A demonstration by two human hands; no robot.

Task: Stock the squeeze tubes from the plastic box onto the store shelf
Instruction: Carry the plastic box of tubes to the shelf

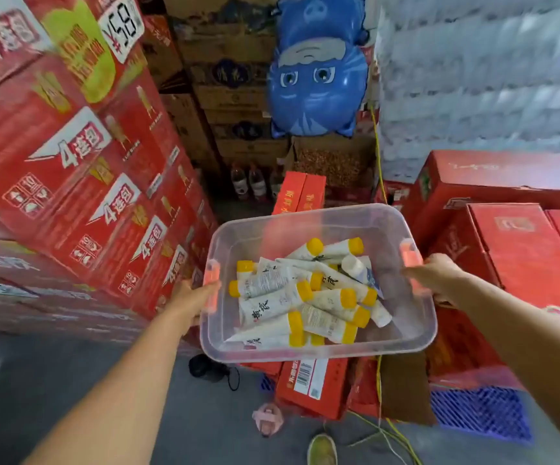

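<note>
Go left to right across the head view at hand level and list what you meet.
Tall carton stack → left hand → box, with tubes inside → right hand → low cartons.

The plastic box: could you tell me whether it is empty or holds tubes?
Partly filled: a loose pile of white squeeze tubes with yellow caps lies inside the lidless plastic box.

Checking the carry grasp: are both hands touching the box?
Touching. Head view: the left hand grips the box at its left edge, the right hand at its right edge, no gap at either.
</note>
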